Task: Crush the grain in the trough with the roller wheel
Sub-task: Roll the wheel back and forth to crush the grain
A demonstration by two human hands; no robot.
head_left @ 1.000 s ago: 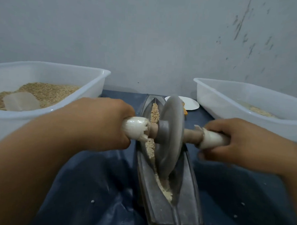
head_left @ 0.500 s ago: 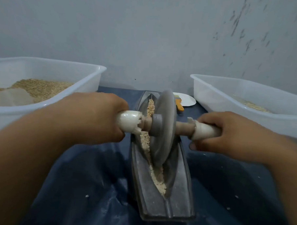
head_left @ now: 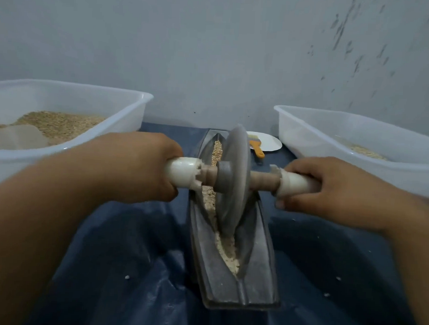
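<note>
Head view showed both hands, left (head_left: 137, 166) and right (head_left: 330, 189), curled round the axle ends, wheel (head_left: 233, 178) between them in the trough (head_left: 257, 274). Crushing was under way; whole grain (head_left: 217, 150) lay beyond the hands, so the next roll needed forward push.

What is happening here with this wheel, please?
A person is crushing grain in a long grey trough. The left hand and the right hand each grip a white handle of the wheel, which stands upright in the groove. Near the person the grain looks crushed; beyond the wheel it looks whole. A white tub with grain stands on the left, another tub on the right.
</note>
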